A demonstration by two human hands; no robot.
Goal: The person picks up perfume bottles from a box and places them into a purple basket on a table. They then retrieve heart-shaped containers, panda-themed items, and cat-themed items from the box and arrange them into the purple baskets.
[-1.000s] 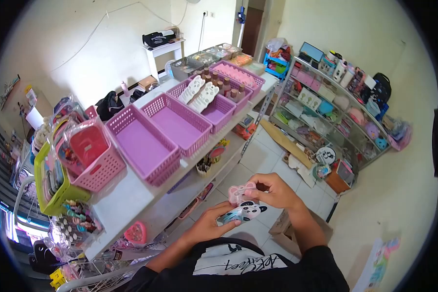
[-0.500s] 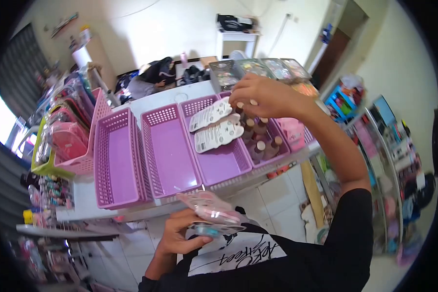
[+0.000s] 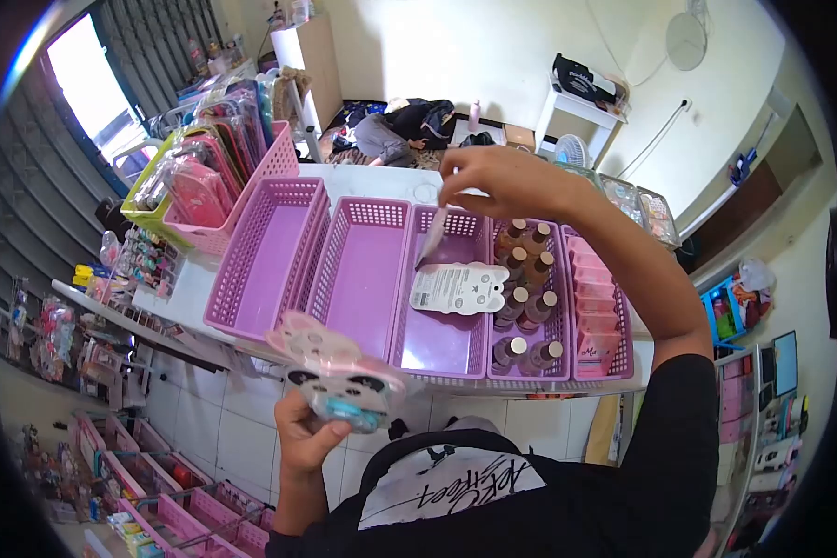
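My left hand (image 3: 305, 437) grips a few animal-shaped card packs; on the front panda pack (image 3: 349, 395) a clear cover lies over something turquoise, and a pink one shows behind it. Over the far end of the third purple basket (image 3: 402, 321), my right hand (image 3: 507, 181) pinches another card pack (image 3: 433, 237), seen nearly edge-on and tilted. Below it in that basket lies a bear-shaped white pack (image 3: 458, 288), its printed back facing up. What my right fingertips cover is partly hidden.
Right of that basket stand a basket of capped bottles (image 3: 523, 321) and one of pink boxes (image 3: 597, 316). Two purple baskets (image 3: 265, 256) (image 3: 358, 265) are at the left, beside a pink basket of packaged pouches (image 3: 205, 191). A person (image 3: 405, 130) is on the floor beyond the counter.
The view has swung right. One of the two packs lying in the basket is now tilted up in my right fingers. My left hand has turned its packs face toward me.
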